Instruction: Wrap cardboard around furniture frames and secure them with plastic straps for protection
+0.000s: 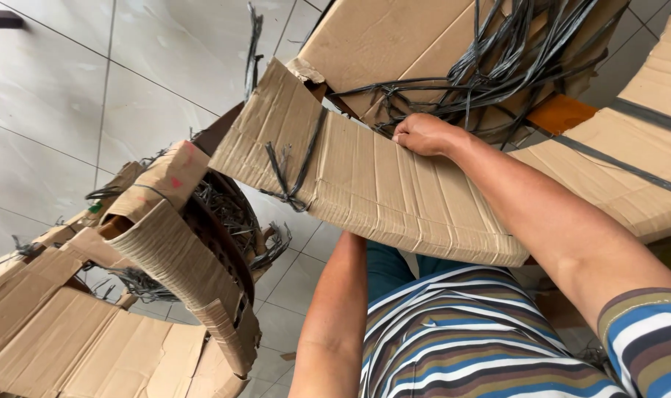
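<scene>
We see a floor (129,96) of large pale glossy tiles with thin dark joints. Left of and below the curved cardboard strip (181,265), flattened brown cardboard sheets (70,346) lie on it, with dark strap scraps (140,284) just beside the strip.

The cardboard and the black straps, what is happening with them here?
A person in a striped shirt works over a large curved cardboard sheet. The right hand grips its upper edge, next to a tangle of black plastic straps. The left arm reaches under the sheet, so that hand is hidden. More torn cardboard pieces lie on the tiled floor.
</scene>
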